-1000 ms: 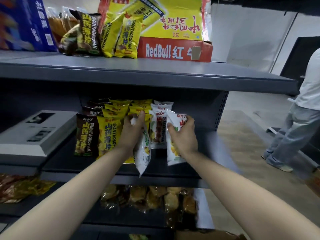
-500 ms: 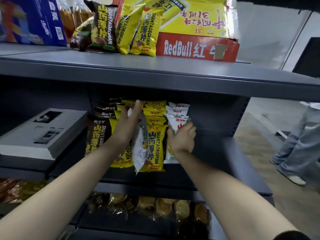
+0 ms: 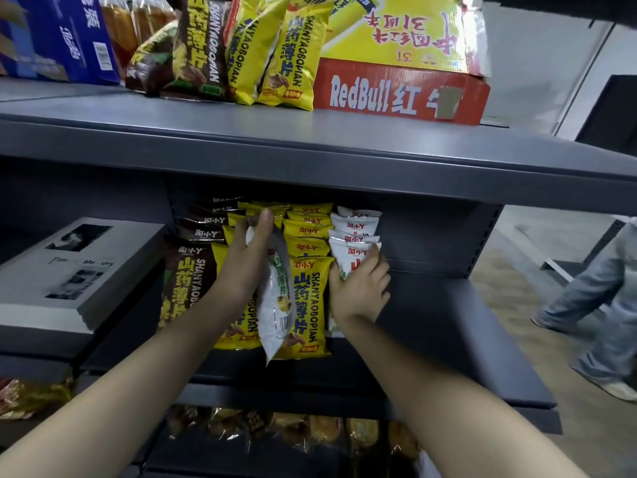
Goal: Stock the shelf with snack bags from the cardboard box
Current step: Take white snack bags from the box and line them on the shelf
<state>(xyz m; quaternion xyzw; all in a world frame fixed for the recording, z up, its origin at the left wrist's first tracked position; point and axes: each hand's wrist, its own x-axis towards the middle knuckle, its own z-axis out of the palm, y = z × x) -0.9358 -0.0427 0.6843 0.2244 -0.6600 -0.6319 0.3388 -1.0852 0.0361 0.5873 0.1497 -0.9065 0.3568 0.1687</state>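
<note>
My left hand point(image 3: 246, 260) grips a white snack bag point(image 3: 275, 305) by its top, hanging edge-on in front of the yellow bags point(image 3: 306, 305) on the middle shelf point(image 3: 448, 339). My right hand point(image 3: 360, 288) holds another white snack bag point(image 3: 355, 258) upright at the front of the white row point(image 3: 356, 225), its bottom on the shelf. Brown bags point(image 3: 184, 281) stand in the row to the left. The red and yellow cardboard box point(image 3: 400, 88) sits on the top shelf point(image 3: 310, 139).
Loose yellow and brown snack bags point(image 3: 241, 50) lean against the box beside a blue carton point(image 3: 58, 36). A grey flat box point(image 3: 82, 270) lies at the left of the middle shelf. Packaged snacks point(image 3: 293, 432) fill the lower shelf. A person's legs point(image 3: 593, 305) stand at the right.
My right hand pushed its white bag back and to the right, up against the white row. My left hand stayed in front of the yellow row with its bag. The view moved closer.
</note>
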